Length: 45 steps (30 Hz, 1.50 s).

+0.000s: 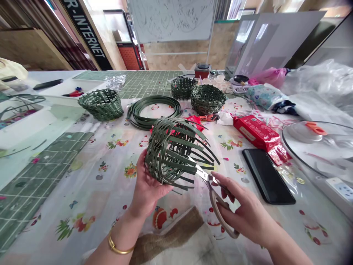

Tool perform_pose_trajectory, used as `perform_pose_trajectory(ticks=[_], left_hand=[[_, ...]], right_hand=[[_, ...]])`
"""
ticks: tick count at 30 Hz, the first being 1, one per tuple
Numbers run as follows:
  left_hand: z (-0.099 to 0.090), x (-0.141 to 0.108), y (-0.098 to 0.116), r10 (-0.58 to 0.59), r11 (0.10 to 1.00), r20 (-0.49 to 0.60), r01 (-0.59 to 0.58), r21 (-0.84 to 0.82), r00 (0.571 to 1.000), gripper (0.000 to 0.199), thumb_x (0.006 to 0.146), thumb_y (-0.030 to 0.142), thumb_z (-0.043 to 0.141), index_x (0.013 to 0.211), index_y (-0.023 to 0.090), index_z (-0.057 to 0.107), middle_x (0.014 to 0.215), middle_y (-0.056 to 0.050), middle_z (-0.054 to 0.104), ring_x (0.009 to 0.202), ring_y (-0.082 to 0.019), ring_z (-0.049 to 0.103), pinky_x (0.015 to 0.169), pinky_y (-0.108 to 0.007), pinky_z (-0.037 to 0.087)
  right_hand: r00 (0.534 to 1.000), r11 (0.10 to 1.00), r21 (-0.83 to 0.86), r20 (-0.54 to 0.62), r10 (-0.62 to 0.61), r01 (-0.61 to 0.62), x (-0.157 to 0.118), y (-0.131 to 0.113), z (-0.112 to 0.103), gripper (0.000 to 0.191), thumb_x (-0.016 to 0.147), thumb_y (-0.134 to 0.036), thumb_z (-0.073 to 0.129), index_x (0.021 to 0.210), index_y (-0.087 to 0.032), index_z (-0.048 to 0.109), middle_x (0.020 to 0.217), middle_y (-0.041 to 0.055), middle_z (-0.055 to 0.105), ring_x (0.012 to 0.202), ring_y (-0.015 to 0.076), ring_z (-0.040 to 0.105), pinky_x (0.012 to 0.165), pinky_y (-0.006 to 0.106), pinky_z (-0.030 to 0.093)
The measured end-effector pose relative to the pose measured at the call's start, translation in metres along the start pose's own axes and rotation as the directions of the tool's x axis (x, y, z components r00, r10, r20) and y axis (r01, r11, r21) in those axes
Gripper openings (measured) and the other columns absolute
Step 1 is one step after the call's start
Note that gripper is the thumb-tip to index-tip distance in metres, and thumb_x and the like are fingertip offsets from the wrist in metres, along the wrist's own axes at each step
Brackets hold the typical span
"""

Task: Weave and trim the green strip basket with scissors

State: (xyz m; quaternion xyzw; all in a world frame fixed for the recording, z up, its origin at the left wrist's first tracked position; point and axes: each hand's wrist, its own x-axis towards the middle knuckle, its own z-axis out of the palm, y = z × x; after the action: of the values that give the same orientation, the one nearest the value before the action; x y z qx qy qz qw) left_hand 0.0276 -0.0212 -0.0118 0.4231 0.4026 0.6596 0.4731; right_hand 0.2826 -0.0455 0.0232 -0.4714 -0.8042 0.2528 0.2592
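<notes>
A dark green woven basket (pixel 160 151) lies tipped on its side above the table, its loose strip ends fanning out to the right. My left hand (pixel 146 187) grips it from below and the left, with the thumb along its lower side. In my right hand (pixel 239 206) is a pair of scissors (pixel 205 176), fingers through the brown-grey handles. The scissor blades reach in among the lower loose strips, near the basket's open side. How far the blades are parted is hard to make out.
Behind the basket lies a coil of green strip (pixel 135 114). Finished-looking woven baskets stand at the left (pixel 102 105) and back (pixel 208 99). To the right are a black phone (pixel 268 176), a red packet (pixel 259 132), orange-handled scissors (pixel 316 128) and a power strip (pixel 340 189). A brown cloth (pixel 171 235) lies in front.
</notes>
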Motion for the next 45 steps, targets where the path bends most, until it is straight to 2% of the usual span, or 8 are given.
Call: perform_pose_trajectory(ticks=[6, 13, 18, 22, 26, 29, 38, 45], left_hand=[[0.003, -0.004, 0.003, 0.0, 0.997, 0.083, -0.006, 0.076, 0.997, 0.097, 0.057, 0.009, 0.083, 0.134, 0.046, 0.038, 0.13, -0.001, 0.054, 0.109, -0.021, 0.062, 0.081, -0.028, 0.056], [0.007, -0.016, 0.007, -0.071, 0.994, 0.129, 0.06, 0.09, 0.989, 0.097, 0.056, 0.01, 0.084, 0.134, 0.047, 0.039, 0.124, -0.002, 0.057, 0.097, -0.022, 0.066, 0.076, -0.033, 0.059], [0.005, -0.018, 0.008, -0.154, 0.987, 0.059, 0.15, 0.062, 0.986, 0.095, 0.054, 0.011, 0.084, 0.129, 0.052, 0.043, 0.129, 0.004, 0.054, 0.092, -0.018, 0.065, 0.062, -0.023, 0.059], [-0.001, -0.013, 0.003, -0.087, 0.986, 0.101, 0.071, 0.149, 0.991, 0.102, 0.048, 0.004, 0.084, 0.13, 0.049, 0.045, 0.121, 0.006, 0.061, 0.074, -0.012, 0.065, 0.05, -0.016, 0.054], [0.002, -0.012, 0.001, -0.093, 0.985, 0.1, 0.077, 0.156, 0.991, 0.104, 0.045, 0.0, 0.083, 0.131, 0.044, 0.046, 0.127, 0.003, 0.059, 0.09, -0.016, 0.066, 0.064, -0.018, 0.057], [0.006, -0.012, 0.002, -0.151, 0.985, 0.099, 0.141, 0.104, 0.984, 0.101, 0.046, 0.0, 0.083, 0.129, 0.045, 0.048, 0.128, 0.004, 0.059, 0.092, -0.017, 0.066, 0.059, -0.017, 0.057], [0.008, -0.012, 0.005, -0.113, 0.986, 0.11, 0.097, 0.135, 0.987, 0.1, 0.046, 0.002, 0.084, 0.13, 0.044, 0.047, 0.128, 0.003, 0.058, 0.092, -0.018, 0.066, 0.066, -0.021, 0.058], [0.011, -0.006, 0.003, -0.145, 0.989, -0.034, 0.145, 0.015, 0.989, 0.09, 0.048, 0.012, 0.086, 0.124, 0.046, 0.052, 0.124, 0.005, 0.059, 0.089, -0.015, 0.063, 0.062, -0.02, 0.057]], right_hand=[[0.99, 0.993, -0.05, 0.086, 0.114, -0.11, 0.003, -0.006, 0.004, 0.046, 0.078, -0.017, 0.055, 0.124, -0.018, 0.055, 0.087, 0.0052, 0.066, 0.062, 0.013, 0.057, 0.061, 0.027, 0.052], [0.981, 0.984, -0.011, 0.081, 0.177, -0.176, 0.006, -0.018, 0.016, 0.051, 0.079, -0.018, 0.052, 0.13, -0.017, 0.056, 0.1, 0.0096, 0.068, 0.061, 0.0127, 0.059, 0.056, 0.024, 0.051], [0.983, 0.986, -0.091, 0.11, 0.148, -0.138, 0.006, -0.025, 0.014, 0.046, 0.079, -0.016, 0.051, 0.123, -0.016, 0.062, 0.102, 0.0113, 0.07, 0.071, 0.018, 0.066, 0.063, 0.028, 0.054], [0.975, 0.972, -0.19, 0.146, 0.168, -0.139, 0.003, -0.026, 0.014, 0.053, 0.08, -0.018, 0.05, 0.132, -0.014, 0.054, 0.103, 0.0114, 0.071, 0.079, 0.0241, 0.068, 0.07, 0.034, 0.056], [0.962, 0.962, -0.23, 0.192, 0.196, -0.15, 0.003, -0.026, 0.015, 0.055, 0.081, -0.015, 0.048, 0.135, -0.012, 0.051, 0.106, 0.0135, 0.07, 0.085, 0.0264, 0.069, 0.074, 0.035, 0.056], [0.955, 0.963, -0.232, 0.225, 0.192, -0.139, 0.004, -0.023, 0.016, 0.054, 0.081, -0.014, 0.048, 0.135, -0.01, 0.05, 0.105, 0.0138, 0.07, 0.084, 0.0261, 0.069, 0.073, 0.035, 0.056], [0.962, 0.982, -0.061, 0.199, 0.186, -0.177, 0.005, -0.016, 0.022, 0.051, 0.082, -0.014, 0.046, 0.133, -0.011, 0.053, 0.104, 0.0137, 0.07, 0.084, 0.0226, 0.07, 0.074, 0.03, 0.055], [0.943, 0.909, 0.252, 0.098, 0.318, -0.333, 0.006, -0.015, 0.011, 0.04, 0.088, -0.028, 0.053, 0.127, -0.022, 0.051, 0.072, -0.0026, 0.064, 0.058, 0.0107, 0.057, 0.054, 0.02, 0.047]])
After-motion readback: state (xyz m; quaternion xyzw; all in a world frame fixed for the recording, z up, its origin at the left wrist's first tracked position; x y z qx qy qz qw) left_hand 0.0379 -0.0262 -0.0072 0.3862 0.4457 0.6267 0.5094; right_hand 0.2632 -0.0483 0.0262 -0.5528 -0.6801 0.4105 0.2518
